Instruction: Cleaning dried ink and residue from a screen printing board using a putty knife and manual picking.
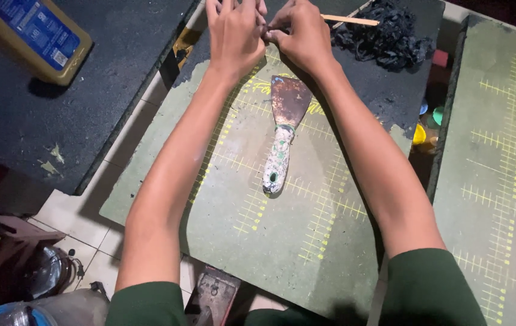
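Left hand (235,33): far edge of the green printing pallet (282,241), fingers curled and pinched together against the right hand's fingertips; what it grips is too small to make out
Right hand (299,33): closed in a pinch touching the left, apparently on the near end of the thin wooden stick (350,20), though the contact is hidden
Wooden stick: points right across the far black patch, beside the heap of black scrapings (391,30)
Putty knife (282,133): lying untouched between the forearms, rusty blade far, paint-spattered handle near
Yellow bottle (35,36): far left, on the dark table (59,108)
Step in hand: fingertip work on something tiny at the stick's end
Next move calls for: a steady two-handed pinch, judging by the hands
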